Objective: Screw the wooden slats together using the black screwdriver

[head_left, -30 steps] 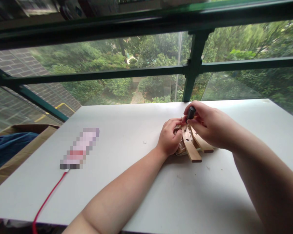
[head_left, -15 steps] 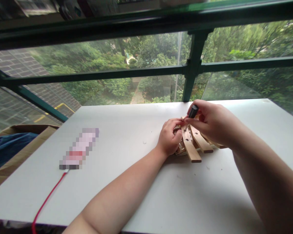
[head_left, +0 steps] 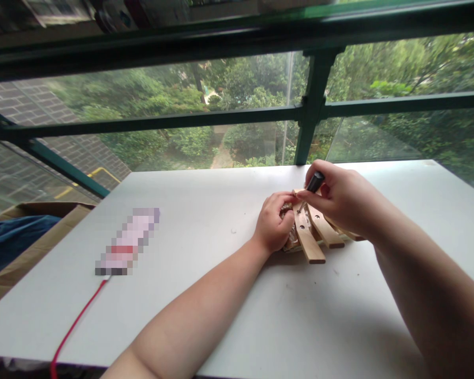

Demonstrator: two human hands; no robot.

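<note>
A wooden piece with several slats (head_left: pixel 310 245) rests on the white table, right of the middle. Dark screws show in its slats, and clear wrapping lies under them. My left hand (head_left: pixel 275 221) grips its left side, fingers curled over the far edge. In my right hand (head_left: pixel 334 192) is a screwdriver with a black handle (head_left: pixel 315 182), pinched between thumb and fingers. The driver leans to the right, and its shaft points down at a screw on the nearest slat. My right hand hides part of the slats behind it.
On the left of the white table (head_left: pixel 205 210) lies a blurred flat device (head_left: pixel 128 242) with a red cable (head_left: pixel 79 321) running off the near edge. A cardboard box (head_left: pixel 59 226) holding blue cloth stands beyond the left edge. Green-framed windows rise behind the table.
The screwdriver's handle has tilted slightly further right, and my right hand's fingers have shifted around it. My left hand and the wooden piece have hardly moved.
</note>
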